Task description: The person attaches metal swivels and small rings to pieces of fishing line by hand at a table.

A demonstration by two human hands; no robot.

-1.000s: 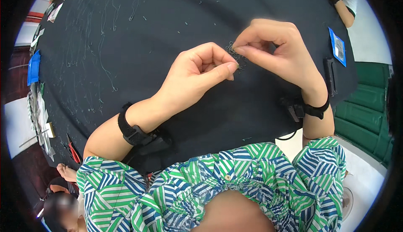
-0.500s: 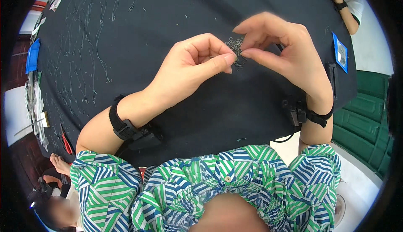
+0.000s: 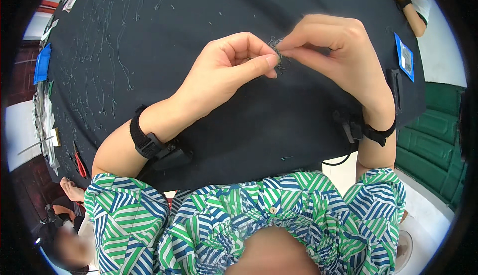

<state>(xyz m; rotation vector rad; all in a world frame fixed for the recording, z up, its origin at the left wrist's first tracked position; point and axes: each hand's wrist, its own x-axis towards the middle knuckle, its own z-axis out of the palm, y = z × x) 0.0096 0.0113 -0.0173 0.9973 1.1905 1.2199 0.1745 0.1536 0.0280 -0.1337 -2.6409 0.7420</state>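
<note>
Two pinches are closed on one small tangle of grey thread [image 3: 279, 51], held between left hand [image 3: 226, 73] and right hand [image 3: 333, 51] above the black cloth [image 3: 199, 16]. It is judged light, limp, easily frayed; grip at its edges is advised.

A black cloth [image 3: 239, 125] covers the table, with a pale floor [image 3: 438, 205] and green panelled furniture [image 3: 433, 145] at right.
</note>
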